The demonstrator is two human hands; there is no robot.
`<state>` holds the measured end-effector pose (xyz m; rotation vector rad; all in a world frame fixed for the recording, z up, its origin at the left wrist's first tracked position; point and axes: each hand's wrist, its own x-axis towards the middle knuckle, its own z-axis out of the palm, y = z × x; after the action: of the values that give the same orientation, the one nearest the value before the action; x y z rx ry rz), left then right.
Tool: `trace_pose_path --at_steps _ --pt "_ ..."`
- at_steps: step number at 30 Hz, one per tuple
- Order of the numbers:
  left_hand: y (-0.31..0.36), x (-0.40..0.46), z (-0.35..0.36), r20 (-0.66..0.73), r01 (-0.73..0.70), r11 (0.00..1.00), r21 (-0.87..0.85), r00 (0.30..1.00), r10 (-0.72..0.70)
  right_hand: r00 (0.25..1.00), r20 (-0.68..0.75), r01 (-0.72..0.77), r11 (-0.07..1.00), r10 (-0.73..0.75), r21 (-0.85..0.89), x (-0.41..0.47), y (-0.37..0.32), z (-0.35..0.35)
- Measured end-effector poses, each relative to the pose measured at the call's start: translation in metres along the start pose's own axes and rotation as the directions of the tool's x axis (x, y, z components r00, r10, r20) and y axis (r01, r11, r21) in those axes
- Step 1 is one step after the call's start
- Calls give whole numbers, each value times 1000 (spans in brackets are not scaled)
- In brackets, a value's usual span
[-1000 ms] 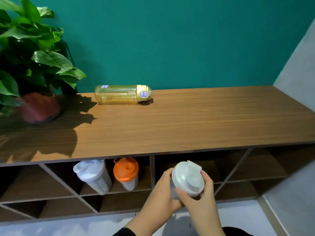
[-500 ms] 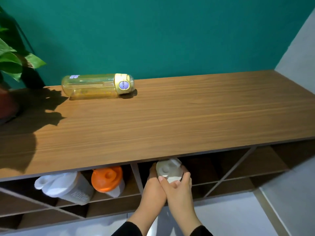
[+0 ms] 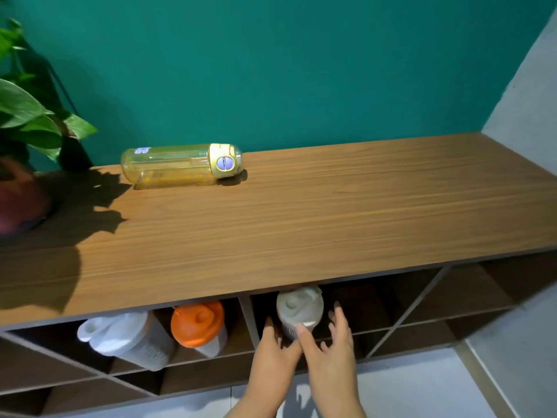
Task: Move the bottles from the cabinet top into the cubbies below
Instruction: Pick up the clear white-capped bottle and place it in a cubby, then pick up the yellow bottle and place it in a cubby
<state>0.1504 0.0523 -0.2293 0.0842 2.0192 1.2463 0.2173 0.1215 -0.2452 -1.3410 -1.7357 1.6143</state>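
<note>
A white-lidded shaker [image 3: 298, 312] is standing in a cubby [image 3: 355, 303] just right of the cabinet's centre divider, its lid tucked right under the edge of the top. Both hands are reaching toward it from below. The left hand [image 3: 275, 351] is lying at its lower left with fingers loose, and the right hand [image 3: 328, 354] is at its lower right, fingers spread, one fingertip [image 3: 301, 328] resting against the lid's rim. Neither hand is closing around the shaker; both are lying slack beside it. Grey lettering is showing on the shaker's body, too hidden to read.

In the cubby to the left, an orange-lidded bottle [image 3: 199, 325] is sitting beside another white-lidded shaker [image 3: 126, 336], which is leaning over; blurred lettering is running along that one's side.

On the cabinet top [image 3: 331, 212], a yellow bottle [image 3: 180, 165] is lying on its side near the back wall, cap pointing right, a round purple button on the cap facing outward. A small pale mark is showing near its base, unreadable. It is well apart from both hands.

The top is brown woodgrain, running wide across the room. A potted plant [image 3: 21, 140] is standing at its left end, throwing a jagged shadow over the wood. A teal wall [image 3: 271, 61] is rising behind, meeting a pale grey wall [image 3: 530, 95] on the right. The floor [image 3: 422, 387] below is looking light grey.
</note>
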Motion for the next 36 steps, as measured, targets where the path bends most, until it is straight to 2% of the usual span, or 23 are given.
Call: trace_pose_path --at_steps 1,2,3,4,5,6,7,9,10,12,14,16,20,23,25,27,33,35,36 --pt "-4 -15 -9 -6 -28 1000 1 1000 29 995 -43 89 996 -88 28 -9 -7 -6" --pt "-9 -28 -19 -3 -135 990 49 991 135 968 -85 235 972 -235 -11 -20 -18 -14" --pt "-13 -42 -29 -4 -256 956 144 966 259 896 -108 423 902 -431 -84 -30 -30 -21" --pt "-13 -55 -37 3 -365 896 254 926 377 783 -106 600 789 -613 -132 -41 -46 -30" --pt "-6 -67 -45 37 -454 818 354 880 473 658 -93 735 664 -747 -138 -46 -59 -36" --pt "5 -76 -54 20 -540 738 405 812 583 572 -75 804 577 -817 -144 -45 -74 -39" --pt "18 -78 -61 -15 -601 676 427 743 669 551 -24 825 550 -834 -132 -40 -93 -41" --pt "40 -71 -80 -24 -746 474 467 526 850 640 161 768 616 -752 -177 -16 -126 -37" --pt "59 -63 -92 -31 -768 411 491 456 890 678 256 735 628 -689 -255 2 -136 -31" --pt "99 -38 -114 -61 -720 361 592 407 911 729 415 685 564 -545 -461 37 -148 -18" --pt "138 -6 -135 -71 -596 325 735 408 910 727 491 676 378 -479 -632 64 -151 -5" --pt "166 28 -156 -57 -442 292 848 471 880 726 499 661 283 -473 -695 78 -152 4" --pt "201 88 -202 -30 -196 151 969 512 858 729 475 647 268 -493 -714 80 -154 10" --pt "216 122 -225 18 -94 47 994 593 805 732 475 647 279 -488 -710 78 -156 9" --pt "222 139 -231 64 -93 -5 996 638 768 736 465 642 290 -491 -710 77 -156 9" --pt "225 151 -234 98 -102 -42 994 645 758 739 452 636 295 -500 -713 77 -157 10" --pt "231 142 -230 183 -120 -140 983 541 821 738 430 638 332 -520 -695 80 -155 11" --pt "230 119 -215 174 -216 -72 974 506 845 745 392 647 444 -539 -620 78 -154 6" --pt "229 103 -204 153 -302 0 953 481 863 759 352 646 565 -548 -514 74 -155 2"
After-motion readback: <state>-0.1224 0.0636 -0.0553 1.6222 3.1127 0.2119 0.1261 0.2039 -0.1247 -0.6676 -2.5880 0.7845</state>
